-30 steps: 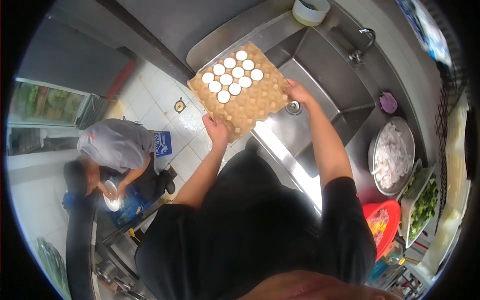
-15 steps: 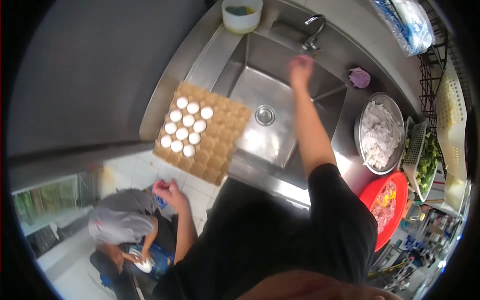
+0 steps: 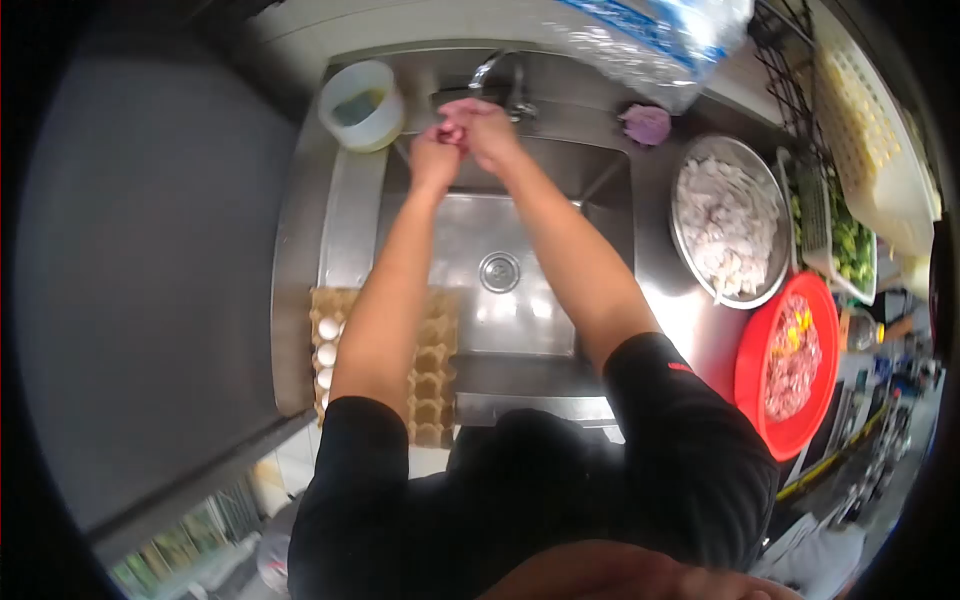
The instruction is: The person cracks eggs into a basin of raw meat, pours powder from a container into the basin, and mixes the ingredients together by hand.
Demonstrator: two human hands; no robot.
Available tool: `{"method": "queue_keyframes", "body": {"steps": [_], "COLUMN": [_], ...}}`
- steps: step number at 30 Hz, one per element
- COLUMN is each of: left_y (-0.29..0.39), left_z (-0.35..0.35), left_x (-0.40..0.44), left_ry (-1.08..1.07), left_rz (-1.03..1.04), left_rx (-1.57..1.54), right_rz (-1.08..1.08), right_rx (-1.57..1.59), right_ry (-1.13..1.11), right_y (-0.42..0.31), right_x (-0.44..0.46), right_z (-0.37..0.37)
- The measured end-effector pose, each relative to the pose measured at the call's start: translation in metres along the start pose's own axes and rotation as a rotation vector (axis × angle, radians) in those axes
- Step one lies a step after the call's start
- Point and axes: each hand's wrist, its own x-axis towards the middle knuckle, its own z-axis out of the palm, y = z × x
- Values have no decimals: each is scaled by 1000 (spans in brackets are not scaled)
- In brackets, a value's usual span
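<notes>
The left hand and the right hand are meeting over the far side of the sink, just in front of the tap. The fingers are overlapping and blurring, so I cannot tell whether each hand's are spread or pressed together. The tap is standing on the bench behind the sink, its curved spout rising just beyond the hands. Below them, the drain is showing in the sink's floor.

Nearer the body, the egg tray is lying over the sink's near left corner; the left forearm is crossing above it and hiding its middle, while white eggs are showing along its left side. A white tub is sitting left of the hands. To the right, a metal bowl is holding white strips, and nearer, a red bowl is holding pink meat.
</notes>
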Motion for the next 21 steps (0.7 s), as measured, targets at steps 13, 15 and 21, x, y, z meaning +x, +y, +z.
{"method": "queue_keyframes", "body": {"steps": [13,15,21], "left_y": [10,-8,-12], "left_z": [-7,-14,-22], "left_x": [4,1,-38], "left_ry": [-258,-316,-397], "left_rz": [-60,-58,-140], "left_rx": [-44,8,132], "right_rz": [-33,275,260], "right_rx": [-41,92,304], "right_ry": [121,363,276], "right_y": [34,50,9], "right_x": [3,2,33], "right_z": [-64,-109,-141]}}
